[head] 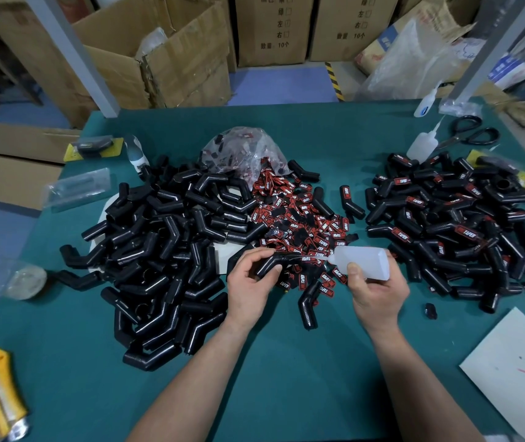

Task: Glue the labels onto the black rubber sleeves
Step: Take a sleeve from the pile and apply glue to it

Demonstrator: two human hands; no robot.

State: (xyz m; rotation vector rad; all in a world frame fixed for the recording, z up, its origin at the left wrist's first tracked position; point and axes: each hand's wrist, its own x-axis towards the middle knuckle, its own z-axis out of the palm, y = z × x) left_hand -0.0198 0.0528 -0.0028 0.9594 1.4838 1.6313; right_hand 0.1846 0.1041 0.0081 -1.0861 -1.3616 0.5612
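Black rubber sleeve (267, 266) sits gripped in our left hand (248, 283) over the green table (286, 393), while our right hand (379, 290) clasps a glue bottle (363, 259), nozzle pointed at it. We judge the job roughly half done: a bare pile (165, 250) lies left, a labelled pile (446, 224) right. Red labels (302, 224) between them read "TAPER"; boxes (270, 27) behind read "10个".

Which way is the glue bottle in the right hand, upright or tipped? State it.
Tipped: the glue bottle lies sideways in the right hand, nozzle toward the sleeve.
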